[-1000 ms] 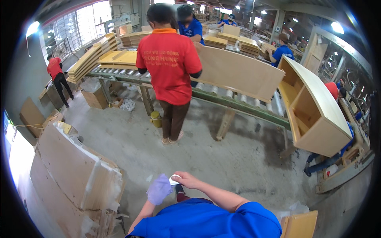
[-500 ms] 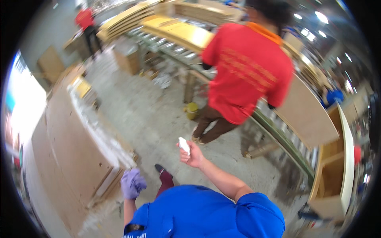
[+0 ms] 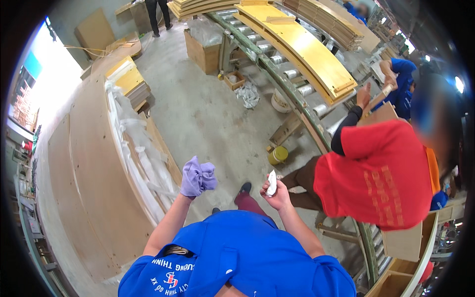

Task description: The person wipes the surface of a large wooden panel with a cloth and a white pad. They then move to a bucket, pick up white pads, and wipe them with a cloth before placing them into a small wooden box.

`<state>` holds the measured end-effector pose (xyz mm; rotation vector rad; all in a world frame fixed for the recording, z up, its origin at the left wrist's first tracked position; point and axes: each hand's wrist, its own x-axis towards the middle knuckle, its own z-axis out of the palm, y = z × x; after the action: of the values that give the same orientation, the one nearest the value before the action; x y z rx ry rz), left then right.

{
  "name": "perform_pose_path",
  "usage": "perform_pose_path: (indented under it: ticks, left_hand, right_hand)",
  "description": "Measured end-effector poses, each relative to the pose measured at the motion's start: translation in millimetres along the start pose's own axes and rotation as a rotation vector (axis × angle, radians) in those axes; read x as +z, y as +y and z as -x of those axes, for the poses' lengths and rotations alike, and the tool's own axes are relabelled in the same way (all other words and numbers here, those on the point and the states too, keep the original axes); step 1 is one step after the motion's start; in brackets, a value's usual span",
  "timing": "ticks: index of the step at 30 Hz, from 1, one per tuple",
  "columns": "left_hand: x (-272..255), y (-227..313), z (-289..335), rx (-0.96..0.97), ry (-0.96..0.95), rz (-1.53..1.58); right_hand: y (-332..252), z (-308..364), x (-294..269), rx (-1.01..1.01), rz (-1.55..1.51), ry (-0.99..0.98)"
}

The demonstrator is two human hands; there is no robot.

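Fabric (image 3: 202, 172), purple and bunched, covers the left hand (image 3: 192, 184) near a stack of brown boards (image 3: 91, 188) edged with white wrapping (image 3: 152, 173), and we cannot tell whether the fingers beneath grip anything. In the right hand (image 3: 280, 196), ahead of the blue shirt (image 3: 227, 242), we see a slim white item (image 3: 272, 183) held narrowly between thumb and fingers over the grey floor (image 3: 213, 128). To the right, we find a co-worker in a red shirt (image 3: 371, 173) at a roller conveyor (image 3: 306, 90), with yellow panels (image 3: 297, 44) on its rollers and a yellow-green bucket (image 3: 278, 155) on the floor.
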<state>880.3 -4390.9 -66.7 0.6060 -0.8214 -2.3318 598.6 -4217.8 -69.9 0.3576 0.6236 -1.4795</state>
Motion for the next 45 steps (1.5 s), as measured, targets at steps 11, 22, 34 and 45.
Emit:
perform_pose_path:
  ticks: [11,22,34,45]
  left_hand:
    - [35.3,85.3,-202.6,0.080,0.246,-0.272]
    - [-9.8,157.7,-408.2,0.335,-0.184,-1.266]
    - [-139.7,216.4,-576.0,-0.143,-0.517,-1.179]
    - [-210.8,249.3,-757.5,-0.798,0.033,-0.143]
  right_hand:
    - [-145.7,-198.7,76.9,-0.049,0.207,-0.034]
    - [-134.2,-416.0,245.2,-0.226,0.793,-0.117]
    - [-147.7,-572.8,285.5,-0.722,1.074,0.232]
    - [-364.5,-748.4,91.3,-0.365,1.756,1.067]
